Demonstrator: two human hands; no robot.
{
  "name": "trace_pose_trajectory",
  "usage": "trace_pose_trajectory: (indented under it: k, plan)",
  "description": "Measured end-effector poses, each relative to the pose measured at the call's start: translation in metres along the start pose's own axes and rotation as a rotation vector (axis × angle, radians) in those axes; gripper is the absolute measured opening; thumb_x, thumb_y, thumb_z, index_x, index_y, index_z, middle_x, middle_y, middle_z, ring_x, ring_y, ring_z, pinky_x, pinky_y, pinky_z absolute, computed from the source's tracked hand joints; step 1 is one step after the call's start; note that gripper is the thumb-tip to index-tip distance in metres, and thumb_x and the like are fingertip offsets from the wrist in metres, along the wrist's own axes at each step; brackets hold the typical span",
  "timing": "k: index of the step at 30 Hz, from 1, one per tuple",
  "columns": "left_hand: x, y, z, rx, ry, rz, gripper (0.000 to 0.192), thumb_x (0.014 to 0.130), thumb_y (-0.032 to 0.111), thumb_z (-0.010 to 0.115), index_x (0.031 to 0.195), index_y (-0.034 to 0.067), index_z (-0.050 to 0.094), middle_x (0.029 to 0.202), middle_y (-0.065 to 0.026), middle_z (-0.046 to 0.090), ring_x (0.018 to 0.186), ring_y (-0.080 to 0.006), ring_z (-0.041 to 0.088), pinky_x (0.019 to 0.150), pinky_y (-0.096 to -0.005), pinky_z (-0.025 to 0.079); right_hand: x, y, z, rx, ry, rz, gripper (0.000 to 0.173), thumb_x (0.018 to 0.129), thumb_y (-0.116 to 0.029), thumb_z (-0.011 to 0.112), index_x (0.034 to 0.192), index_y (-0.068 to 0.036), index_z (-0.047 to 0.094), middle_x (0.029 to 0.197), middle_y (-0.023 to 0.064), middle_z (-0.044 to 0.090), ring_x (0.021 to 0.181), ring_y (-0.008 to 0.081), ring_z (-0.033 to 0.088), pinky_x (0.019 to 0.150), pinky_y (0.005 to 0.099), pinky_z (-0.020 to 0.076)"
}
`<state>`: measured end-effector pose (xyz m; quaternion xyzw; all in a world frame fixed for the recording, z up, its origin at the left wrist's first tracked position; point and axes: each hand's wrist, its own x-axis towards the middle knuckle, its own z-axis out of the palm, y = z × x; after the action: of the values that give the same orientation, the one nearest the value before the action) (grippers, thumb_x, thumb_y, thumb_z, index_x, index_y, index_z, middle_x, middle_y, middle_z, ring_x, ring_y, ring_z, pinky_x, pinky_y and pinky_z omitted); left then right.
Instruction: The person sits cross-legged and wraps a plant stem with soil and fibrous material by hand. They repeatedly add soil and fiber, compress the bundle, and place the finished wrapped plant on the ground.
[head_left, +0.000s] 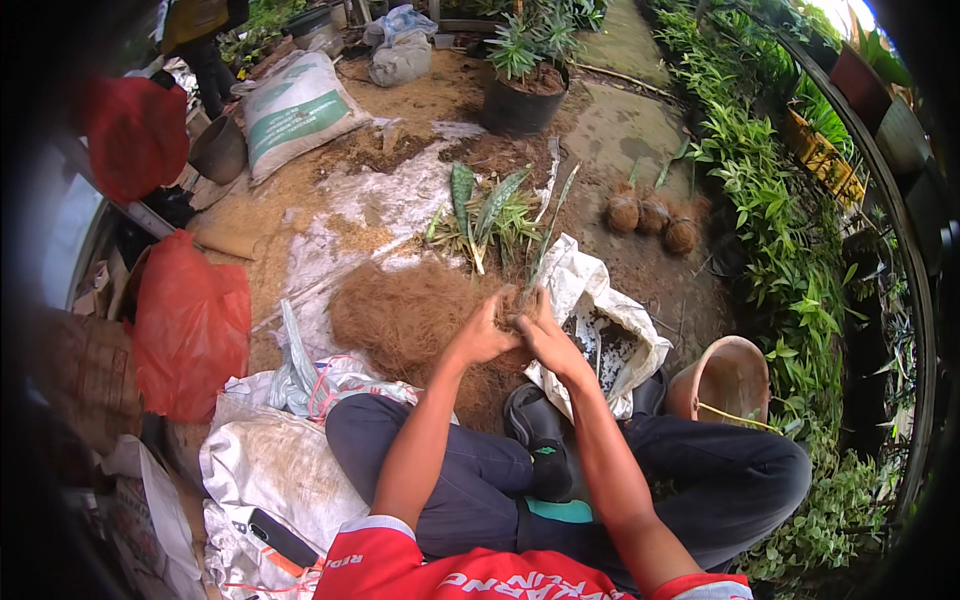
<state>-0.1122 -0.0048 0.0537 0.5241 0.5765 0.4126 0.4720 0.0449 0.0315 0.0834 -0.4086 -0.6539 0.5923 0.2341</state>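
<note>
My left hand (484, 331) and my right hand (551, 341) close together around a clump of brown coconut fibre (514, 304), pressing it from both sides. From the clump rises one long, narrow snake plant leaf (553, 221); its base is hidden in the fibre. A large loose heap of coconut fibre (405, 309) lies on the ground just left of my hands. Beyond it are loose snake plant cuttings (463, 196) on other green leaves (517, 217). Beside my right hand a white woven sack (574, 274) stands open, with dark soil (611, 341) inside.
Three fibre-wrapped plant balls (652, 216) sit on the path at right. A clay pot (720, 379) tips beside my knee. Red plastic bags (191, 322), a phone (281, 536) on sacking, a full sack (300, 112) and a potted plant (523, 105) surround me. A person's legs (210, 71) show behind.
</note>
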Motion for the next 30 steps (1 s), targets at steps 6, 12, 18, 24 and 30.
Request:
trace_pose_trajectory:
  k: [6, 12, 18, 24, 30]
  plan:
    - [0.013, -0.011, 0.003, -0.263, 0.293, -0.001, 0.081, 0.069, 0.032, 0.078, 0.133, -0.005, 0.045, 0.116, -0.0167, 0.063, 0.113, -0.0257, 0.058, 0.105, -0.0393, 0.038, 0.000, -0.029, -0.010, -0.195, 0.042, -0.151, 0.053, 0.090, -0.017, 0.058, 0.138, 0.000, 0.041, 0.135, 0.0191, 0.050, 0.129, 0.0259, 0.045, 0.105, 0.0356, 0.0369]
    - [0.014, -0.016, -0.021, -0.705, 0.414, -0.114, 0.048, 0.077, 0.027, 0.071, 0.116, 0.000, 0.060, 0.103, -0.0099, 0.068, 0.101, -0.0194, 0.061, 0.097, -0.0374, 0.044, 0.002, -0.038, -0.018, 0.153, 0.292, -0.165, 0.043, 0.098, -0.020, 0.053, 0.136, -0.002, 0.046, 0.137, 0.0120, 0.050, 0.130, 0.0227, 0.043, 0.108, 0.0362, 0.0351]
    - [0.006, 0.001, -0.014, -0.708, 0.256, 0.147, 0.050, 0.080, 0.014, 0.070, 0.126, 0.003, 0.056, 0.109, -0.0061, 0.064, 0.104, -0.0161, 0.059, 0.094, -0.0313, 0.045, 0.012, -0.027, 0.017, 0.086, 0.227, -0.209, 0.044, 0.099, -0.030, 0.051, 0.132, -0.001, 0.053, 0.135, 0.0185, 0.053, 0.127, 0.0271, 0.049, 0.105, 0.0350, 0.0361]
    - [0.004, 0.011, -0.019, -0.466, 0.231, 0.264, 0.071, 0.075, 0.014, 0.075, 0.138, 0.004, 0.045, 0.120, -0.0073, 0.060, 0.114, -0.0163, 0.054, 0.100, -0.0328, 0.042, 0.006, -0.032, 0.022, -0.186, 0.339, -0.229, 0.036, 0.095, -0.027, 0.056, 0.118, -0.001, 0.064, 0.121, 0.0209, 0.061, 0.114, 0.0346, 0.058, 0.096, 0.0378, 0.0442]
    - [0.004, 0.016, -0.009, -0.198, 0.258, 0.353, 0.069, 0.070, 0.010, 0.078, 0.132, 0.003, 0.049, 0.123, -0.0091, 0.059, 0.114, -0.0174, 0.055, 0.099, -0.0339, 0.043, 0.003, -0.043, 0.012, -0.426, 0.364, -0.199, 0.033, 0.092, -0.024, 0.058, 0.112, -0.001, 0.067, 0.117, 0.0196, 0.063, 0.108, 0.0367, 0.060, 0.093, 0.0404, 0.0466]
